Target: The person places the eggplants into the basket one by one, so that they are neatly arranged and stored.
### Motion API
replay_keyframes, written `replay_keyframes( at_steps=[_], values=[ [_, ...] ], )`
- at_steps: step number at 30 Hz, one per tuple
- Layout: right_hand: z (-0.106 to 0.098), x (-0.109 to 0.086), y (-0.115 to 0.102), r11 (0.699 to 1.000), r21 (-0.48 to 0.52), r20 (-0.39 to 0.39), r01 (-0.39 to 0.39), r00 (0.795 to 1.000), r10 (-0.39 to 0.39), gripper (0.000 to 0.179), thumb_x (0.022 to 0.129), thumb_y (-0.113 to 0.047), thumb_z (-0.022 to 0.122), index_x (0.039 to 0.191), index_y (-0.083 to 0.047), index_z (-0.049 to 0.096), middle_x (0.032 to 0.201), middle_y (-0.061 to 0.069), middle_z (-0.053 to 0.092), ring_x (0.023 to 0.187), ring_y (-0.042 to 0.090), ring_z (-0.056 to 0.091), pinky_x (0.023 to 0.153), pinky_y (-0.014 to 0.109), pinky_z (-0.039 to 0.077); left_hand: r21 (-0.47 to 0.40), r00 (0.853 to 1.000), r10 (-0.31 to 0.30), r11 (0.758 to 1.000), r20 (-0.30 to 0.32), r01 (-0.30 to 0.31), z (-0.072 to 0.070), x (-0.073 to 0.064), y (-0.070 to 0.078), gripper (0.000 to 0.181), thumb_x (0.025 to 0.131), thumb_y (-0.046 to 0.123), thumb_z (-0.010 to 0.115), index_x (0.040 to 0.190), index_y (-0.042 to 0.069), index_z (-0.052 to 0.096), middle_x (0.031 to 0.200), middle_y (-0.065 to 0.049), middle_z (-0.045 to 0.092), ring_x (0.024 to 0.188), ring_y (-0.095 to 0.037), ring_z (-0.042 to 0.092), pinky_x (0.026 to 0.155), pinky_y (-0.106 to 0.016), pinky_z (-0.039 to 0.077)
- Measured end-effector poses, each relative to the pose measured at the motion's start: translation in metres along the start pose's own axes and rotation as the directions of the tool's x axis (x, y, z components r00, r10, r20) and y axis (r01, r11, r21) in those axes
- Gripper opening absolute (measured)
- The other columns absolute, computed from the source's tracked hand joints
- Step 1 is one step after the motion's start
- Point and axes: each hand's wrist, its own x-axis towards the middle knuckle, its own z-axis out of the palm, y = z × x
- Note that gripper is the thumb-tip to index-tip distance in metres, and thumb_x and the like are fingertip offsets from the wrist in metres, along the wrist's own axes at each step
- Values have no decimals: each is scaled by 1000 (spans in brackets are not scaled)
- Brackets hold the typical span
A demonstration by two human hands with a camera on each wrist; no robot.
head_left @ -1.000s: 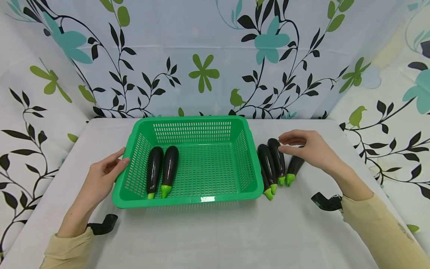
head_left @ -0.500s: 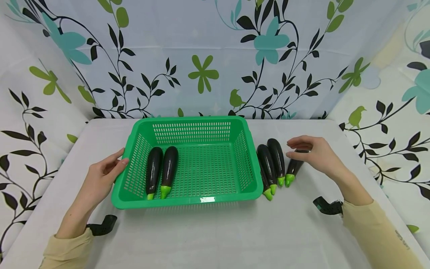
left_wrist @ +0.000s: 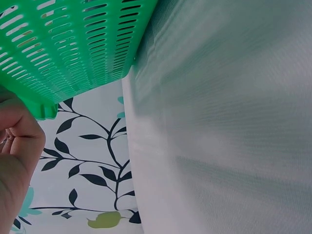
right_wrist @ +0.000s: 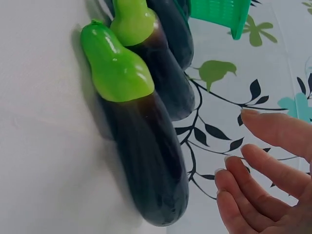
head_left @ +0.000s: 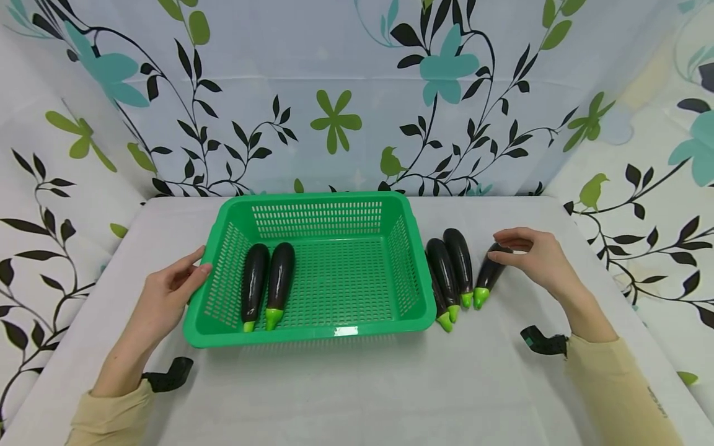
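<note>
Two eggplants (head_left: pixel 281 279) lie side by side at the left end of the green basket (head_left: pixel 312 334). Three eggplants (head_left: pixel 458 260) bunch just outside its right wall. Left hand (head_left: pixel 167 291) pinches the left rim, probably to stop sliding. Right hand (head_left: pixel 538 254) hovers by the outer eggplant (head_left: pixel 490 272), thumb and fingers apart, presumably leaving room for its body; no grip.
</note>
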Motion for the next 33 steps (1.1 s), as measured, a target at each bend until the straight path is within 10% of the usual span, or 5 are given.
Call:
replay_keyframes(
  at_steps=[19, 33],
  values=[
    [8, 1, 21, 993, -107, -96, -38, 995, 28, 52, 89, -38, 76, 124, -2, 65, 113, 19, 68, 102, 30, 61, 73, 22, 46, 3, 1000, -11, 1000, -11, 11, 0, -3, -1, 56, 106, 33, 50, 152, 4, 40, 101, -14, 63, 71, 0, 58, 59, -17, 50],
    [11, 3, 34, 968, -191, -100, -164, 984, 147, 66, 89, -51, 70, 120, 7, 59, 103, 22, 65, 92, 32, 58, 66, 31, 43, 10, 1000, -7, 1000, -5, 7, 0, -1, -1, 55, 106, 33, 49, 152, 4, 40, 101, -16, 61, 70, -2, 57, 58, -19, 49]
  ],
)
